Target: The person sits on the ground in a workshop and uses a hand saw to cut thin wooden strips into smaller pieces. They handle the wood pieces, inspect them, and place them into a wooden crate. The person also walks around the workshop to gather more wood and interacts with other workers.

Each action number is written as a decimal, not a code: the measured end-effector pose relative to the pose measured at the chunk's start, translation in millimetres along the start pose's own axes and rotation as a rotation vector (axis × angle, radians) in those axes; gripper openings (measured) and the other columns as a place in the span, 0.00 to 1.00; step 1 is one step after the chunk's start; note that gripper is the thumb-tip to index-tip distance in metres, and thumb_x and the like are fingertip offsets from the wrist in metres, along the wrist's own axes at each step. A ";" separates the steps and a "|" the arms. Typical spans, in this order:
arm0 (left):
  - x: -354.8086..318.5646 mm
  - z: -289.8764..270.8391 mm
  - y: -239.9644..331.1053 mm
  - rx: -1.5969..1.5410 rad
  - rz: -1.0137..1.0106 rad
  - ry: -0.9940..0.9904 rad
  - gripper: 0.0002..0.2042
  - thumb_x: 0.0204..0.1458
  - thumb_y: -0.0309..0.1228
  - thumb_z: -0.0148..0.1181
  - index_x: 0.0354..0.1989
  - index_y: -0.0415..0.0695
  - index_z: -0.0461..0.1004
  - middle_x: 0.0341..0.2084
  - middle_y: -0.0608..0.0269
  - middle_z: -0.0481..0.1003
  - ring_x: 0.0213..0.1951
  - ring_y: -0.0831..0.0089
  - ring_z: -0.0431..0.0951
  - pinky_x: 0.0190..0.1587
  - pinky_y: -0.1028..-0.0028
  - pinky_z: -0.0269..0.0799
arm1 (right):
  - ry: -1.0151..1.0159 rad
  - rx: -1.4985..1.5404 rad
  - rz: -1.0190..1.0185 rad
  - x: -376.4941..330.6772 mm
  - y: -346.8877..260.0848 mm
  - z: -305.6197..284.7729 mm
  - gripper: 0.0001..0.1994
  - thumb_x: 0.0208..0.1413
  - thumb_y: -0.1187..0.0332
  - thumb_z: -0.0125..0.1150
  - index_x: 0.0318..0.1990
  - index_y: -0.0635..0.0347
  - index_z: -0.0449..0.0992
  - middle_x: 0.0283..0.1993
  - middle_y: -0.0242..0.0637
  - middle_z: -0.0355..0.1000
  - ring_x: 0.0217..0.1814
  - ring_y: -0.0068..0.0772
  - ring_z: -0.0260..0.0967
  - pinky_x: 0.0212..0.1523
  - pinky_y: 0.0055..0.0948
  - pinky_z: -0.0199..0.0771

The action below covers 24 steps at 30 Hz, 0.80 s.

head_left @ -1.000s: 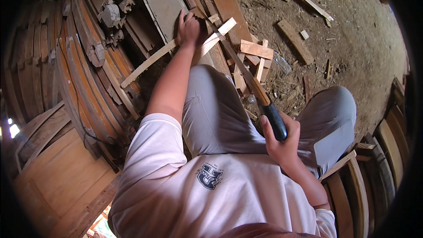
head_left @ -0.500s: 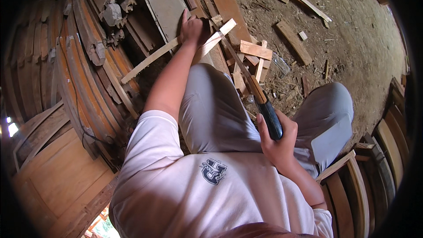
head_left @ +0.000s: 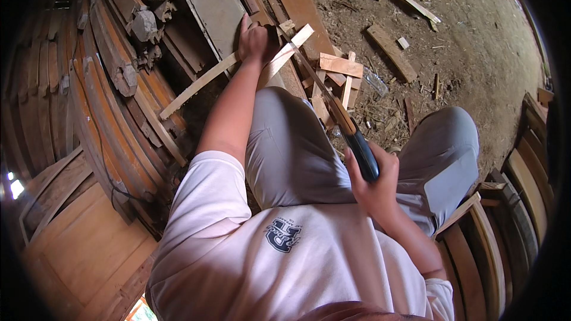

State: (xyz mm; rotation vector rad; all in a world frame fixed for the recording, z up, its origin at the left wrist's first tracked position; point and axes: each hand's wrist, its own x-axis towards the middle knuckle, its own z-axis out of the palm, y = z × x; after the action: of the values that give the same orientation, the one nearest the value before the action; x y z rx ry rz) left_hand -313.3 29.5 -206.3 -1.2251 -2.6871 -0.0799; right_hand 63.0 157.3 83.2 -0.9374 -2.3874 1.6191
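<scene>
My left hand [head_left: 256, 41] is closed over a thin wooden strip [head_left: 196, 89], its index finger stretched forward. The strip passes under the hand, and its short far end [head_left: 286, 25] shows just beyond it. My right hand [head_left: 377, 178] wraps around the dark handle of a handsaw [head_left: 338, 110]. The saw's narrow blade slants up and left, with its tip end by the strip's far end, close to my left hand. Whether the teeth touch the strip cannot be made out. A paler wooden piece [head_left: 291, 50] lies beneath, beside the blade.
Short wood offcuts [head_left: 341, 65] lie heaped right of the blade, near a clear plastic bottle [head_left: 376, 83]. A loose board [head_left: 392, 53] rests on the dirt floor [head_left: 464, 41]. Stacked timber [head_left: 113, 113] fills the left; wooden frames [head_left: 488, 249] stand at lower right.
My right hand and the saw have shifted slightly forward, away from my body. The left hand stays on the strip. The whole view has moved a little.
</scene>
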 end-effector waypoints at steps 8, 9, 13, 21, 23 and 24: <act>1.9 -19.3 13.2 0.152 0.039 -0.006 0.13 0.50 0.25 0.51 0.18 0.46 0.81 0.23 0.55 0.80 0.38 0.67 0.81 0.74 0.61 0.54 | -0.010 0.008 0.093 -5.5 0.4 -9.2 0.12 0.57 0.70 0.68 0.27 0.66 0.74 0.17 0.40 0.65 0.17 0.25 0.60 0.22 0.30 0.63; 3.7 -21.0 15.3 0.171 0.047 0.001 0.13 0.50 0.25 0.51 0.18 0.46 0.81 0.23 0.54 0.80 0.39 0.66 0.81 0.74 0.61 0.54 | -0.004 0.023 0.059 1.5 1.0 -2.0 0.11 0.58 0.70 0.68 0.27 0.66 0.74 0.17 0.40 0.66 0.17 0.25 0.60 0.22 0.30 0.63; 2.8 -25.7 20.5 0.122 0.039 -0.033 0.14 0.52 0.25 0.51 0.20 0.47 0.82 0.24 0.57 0.81 0.40 0.69 0.81 0.74 0.62 0.54 | 0.019 0.060 0.005 19.6 7.9 17.3 0.10 0.59 0.70 0.67 0.29 0.65 0.76 0.17 0.40 0.68 0.16 0.25 0.62 0.21 0.29 0.64; 11.6 -53.3 39.2 0.043 0.038 -0.062 0.13 0.50 0.24 0.51 0.20 0.47 0.82 0.24 0.54 0.81 0.41 0.65 0.82 0.75 0.60 0.52 | 0.019 0.061 0.016 15.3 18.1 16.7 0.13 0.59 0.69 0.67 0.25 0.65 0.74 0.17 0.42 0.68 0.16 0.28 0.69 0.21 0.31 0.66; 8.1 -47.0 34.8 0.020 0.058 0.035 0.14 0.51 0.23 0.51 0.20 0.47 0.82 0.23 0.55 0.80 0.39 0.66 0.81 0.75 0.61 0.52 | 0.036 0.051 -0.009 34.1 16.2 27.1 0.13 0.59 0.68 0.68 0.26 0.66 0.74 0.16 0.43 0.67 0.16 0.29 0.69 0.21 0.32 0.66; 7.7 -38.0 23.7 0.049 0.053 0.029 0.14 0.51 0.23 0.51 0.19 0.47 0.82 0.23 0.55 0.80 0.39 0.66 0.81 0.75 0.61 0.52 | 0.025 0.047 -0.013 34.1 12.8 25.4 0.13 0.59 0.68 0.68 0.26 0.66 0.74 0.16 0.42 0.67 0.16 0.29 0.69 0.21 0.32 0.66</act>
State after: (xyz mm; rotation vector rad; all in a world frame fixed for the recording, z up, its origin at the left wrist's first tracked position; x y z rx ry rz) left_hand -294.8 46.1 -168.3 -1.2695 -2.6138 -0.0240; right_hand 30.5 158.4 52.8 -0.9263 -2.3234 1.6418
